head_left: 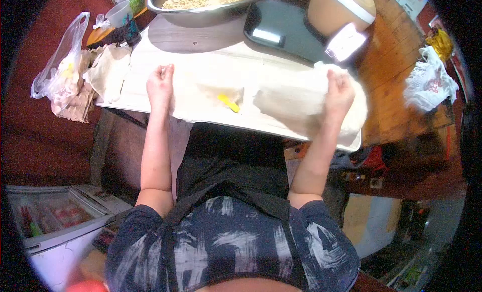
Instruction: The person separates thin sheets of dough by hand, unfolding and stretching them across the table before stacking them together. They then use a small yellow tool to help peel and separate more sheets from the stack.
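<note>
My left hand is closed in a pinch over the left part of a white board, at the side of a thin white sheet. My right hand grips the same sheet near its right end, where the material bunches up around the fingers. Between my hands the sheet spreads over the board, with greyish-brown patches along its middle. A small yellow plastic tool lies there, closer to the near edge.
A metal bowl of pale shreds stands at the back, beside a dark scale and a beige tub. Plastic bags and brown paper lie left. Another white bag sits on the wooden table.
</note>
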`<state>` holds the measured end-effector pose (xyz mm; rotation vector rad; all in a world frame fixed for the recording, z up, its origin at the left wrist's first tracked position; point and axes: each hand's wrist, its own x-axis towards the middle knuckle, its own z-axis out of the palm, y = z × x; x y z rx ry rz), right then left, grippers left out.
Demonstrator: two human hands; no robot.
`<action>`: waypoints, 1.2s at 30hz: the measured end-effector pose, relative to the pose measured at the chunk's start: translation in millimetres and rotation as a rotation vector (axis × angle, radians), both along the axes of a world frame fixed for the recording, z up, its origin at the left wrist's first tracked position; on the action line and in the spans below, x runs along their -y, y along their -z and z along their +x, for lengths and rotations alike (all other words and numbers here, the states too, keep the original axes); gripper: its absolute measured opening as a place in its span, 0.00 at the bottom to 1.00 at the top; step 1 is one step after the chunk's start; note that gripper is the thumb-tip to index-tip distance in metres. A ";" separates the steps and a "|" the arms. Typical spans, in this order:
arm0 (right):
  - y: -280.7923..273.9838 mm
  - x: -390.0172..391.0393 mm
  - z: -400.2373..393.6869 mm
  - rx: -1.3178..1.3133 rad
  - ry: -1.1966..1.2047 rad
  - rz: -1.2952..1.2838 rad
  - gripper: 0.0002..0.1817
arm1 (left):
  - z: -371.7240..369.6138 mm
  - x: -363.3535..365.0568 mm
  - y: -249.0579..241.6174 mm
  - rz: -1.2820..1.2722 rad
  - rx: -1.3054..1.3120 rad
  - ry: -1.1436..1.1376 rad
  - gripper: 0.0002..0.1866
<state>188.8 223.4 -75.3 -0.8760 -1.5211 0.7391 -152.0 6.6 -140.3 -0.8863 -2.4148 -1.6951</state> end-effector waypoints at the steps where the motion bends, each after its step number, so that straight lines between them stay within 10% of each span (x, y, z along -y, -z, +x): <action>1: -0.1 -4.4 1.9 -0.001 0.002 0.001 0.13 | -2.8 4.3 -1.3 -0.015 -0.016 -0.045 0.19; 15: -92.7 -68.4 48.0 0.065 -0.300 -0.187 0.13 | -10.7 -10.1 12.8 0.103 0.048 0.185 0.17; 21: -24.8 -122.9 110.5 0.540 -0.053 -0.364 0.17 | -6.6 -8.3 8.4 0.111 0.071 0.196 0.14; 34: -23.3 -86.1 146.6 0.567 -0.028 -0.222 0.24 | -3.5 -6.3 -0.8 0.121 0.061 0.136 0.20; 36: -18.2 -91.7 155.1 0.597 -0.025 -0.225 0.24 | 1.3 -6.8 -14.6 0.211 0.455 0.166 0.28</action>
